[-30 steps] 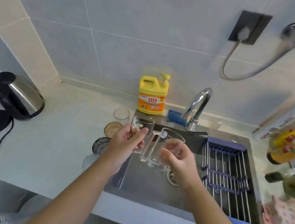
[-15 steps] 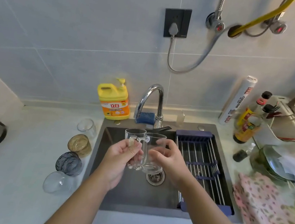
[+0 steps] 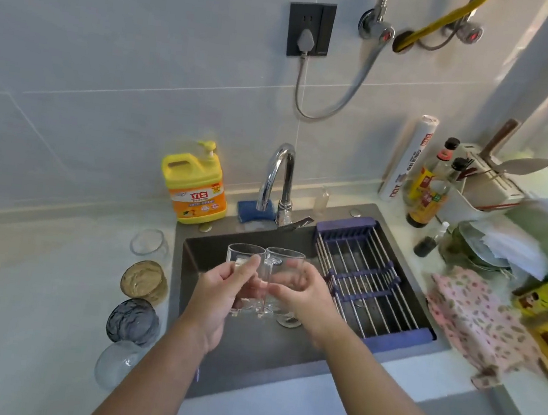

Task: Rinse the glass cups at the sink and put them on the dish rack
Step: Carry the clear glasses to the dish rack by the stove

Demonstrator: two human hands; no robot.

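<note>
Now, over sink [image 3: 248, 352]: L hand [image 3: 220, 292] curled round left cup [image 3: 243, 254], R hand [image 3: 304, 297] round right cup [image 3: 288, 261], apparently touching.

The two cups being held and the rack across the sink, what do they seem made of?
Left cup and right cup: clear glass, smooth and glossy; the sink shows through them. Dish rack: shiny silver rods, probably stainless steel; its matte purple end bars and cross clips look like plastic.

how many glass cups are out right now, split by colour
Clear glass cups: 4 (two held, two set down)
Amber glass cup: 1
Smoky grey glass cup: 1
Total: 6
</note>
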